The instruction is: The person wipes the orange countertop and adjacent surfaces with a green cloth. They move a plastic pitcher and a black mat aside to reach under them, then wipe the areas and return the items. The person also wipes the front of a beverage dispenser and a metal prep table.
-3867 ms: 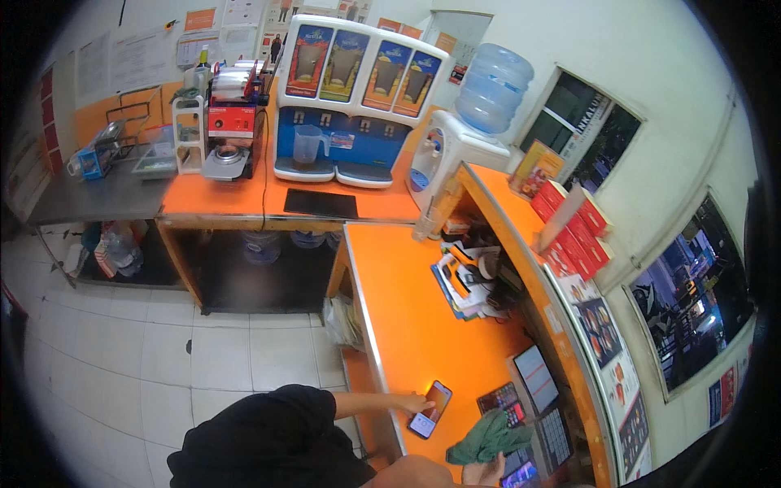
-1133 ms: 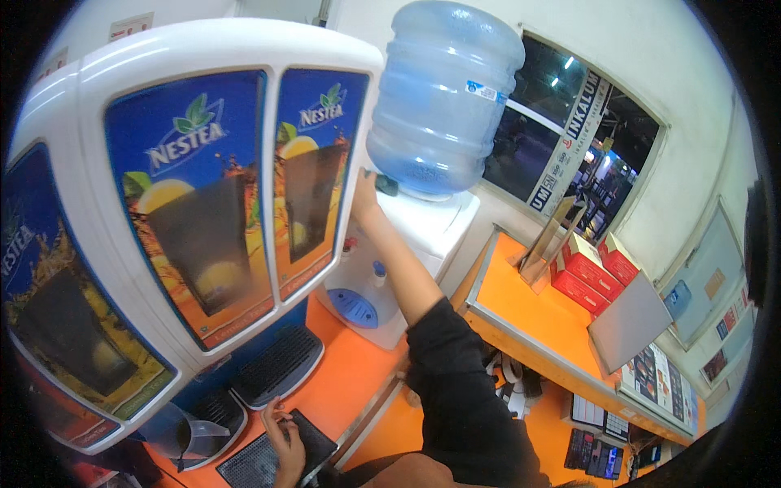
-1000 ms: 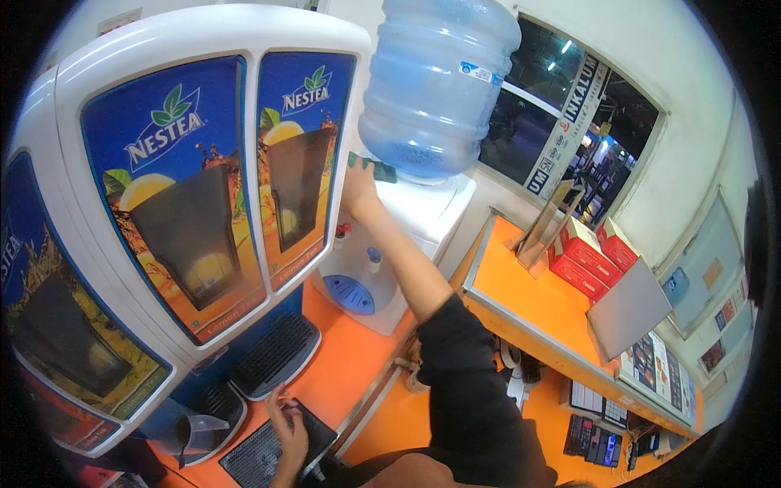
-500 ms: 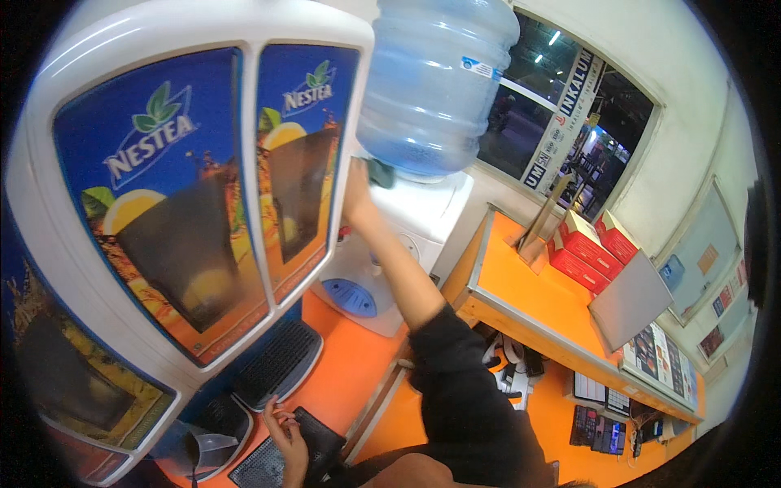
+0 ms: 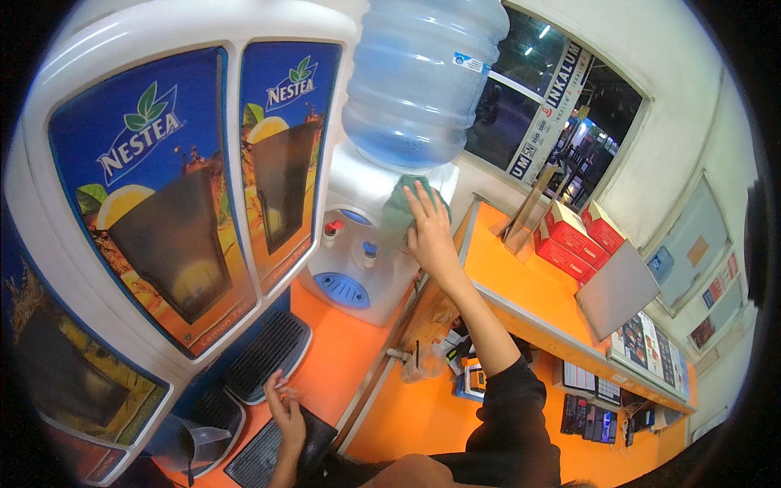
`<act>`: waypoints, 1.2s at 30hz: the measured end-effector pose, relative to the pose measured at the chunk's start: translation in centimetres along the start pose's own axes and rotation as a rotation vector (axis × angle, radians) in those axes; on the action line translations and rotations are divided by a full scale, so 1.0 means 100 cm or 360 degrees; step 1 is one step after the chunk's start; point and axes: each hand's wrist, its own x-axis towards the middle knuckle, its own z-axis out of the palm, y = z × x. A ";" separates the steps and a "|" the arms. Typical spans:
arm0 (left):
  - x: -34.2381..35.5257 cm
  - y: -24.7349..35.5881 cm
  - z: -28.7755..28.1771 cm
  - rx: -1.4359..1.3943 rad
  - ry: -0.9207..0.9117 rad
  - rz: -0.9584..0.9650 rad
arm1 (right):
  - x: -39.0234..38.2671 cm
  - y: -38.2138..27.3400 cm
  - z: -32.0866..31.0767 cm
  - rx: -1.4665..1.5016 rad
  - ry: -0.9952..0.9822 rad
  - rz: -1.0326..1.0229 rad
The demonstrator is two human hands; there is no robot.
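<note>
At upper centre of the frame, my right hand [image 5: 431,236] rests, fingers spread, over the green cloth [image 5: 396,214] against the water dispenser [image 5: 348,180]; lower left, my left hand [image 5: 286,413], fingers slightly apart, is near the black mat [image 5: 251,457].

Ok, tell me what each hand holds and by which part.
The right hand holds a crumpled green cloth by its upper right part, under spread fingers; the left hand holds nothing visible.
</note>
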 end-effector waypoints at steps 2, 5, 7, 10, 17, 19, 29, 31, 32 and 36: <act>-0.001 -0.007 -0.001 0.0013 0.0018 -0.0007 | 0.002 0.012 0.009 0.0132 0.0224 0.0108; -0.009 -0.017 -0.012 -0.0032 0.0066 -0.0040 | 0.036 0.026 0.009 0.0628 -0.0026 0.0830; -0.009 -0.007 -0.008 -0.0132 0.0110 -0.0067 | 0.052 0.067 0.031 0.0324 -0.0040 0.0893; -0.014 -0.004 -0.011 -0.0027 0.0140 -0.0094 | 0.081 0.135 0.062 0.0147 -0.0153 0.0826; -0.024 0.003 -0.013 -0.0097 0.0135 -0.0111 | 0.093 0.172 0.063 0.0139 -0.0093 0.1120; -0.026 0.011 -0.027 0.0025 0.0179 -0.0078 | 0.067 0.078 0.037 0.0324 -0.0196 0.0897; -0.017 0.019 -0.007 -0.0145 0.0014 0.0063 | -0.097 -0.031 0.077 -0.0041 0.0330 0.0300; -0.021 0.020 -0.012 -0.0120 0.0060 0.0059 | -0.144 -0.031 0.105 0.0038 0.0262 0.0374; -0.024 0.022 -0.016 -0.0104 0.0102 0.0035 | -0.150 -0.035 0.108 0.0080 0.0228 0.0403; -0.025 0.022 -0.035 -0.0086 0.0222 -0.0009 | -0.109 -0.044 0.097 0.0184 0.0516 0.0351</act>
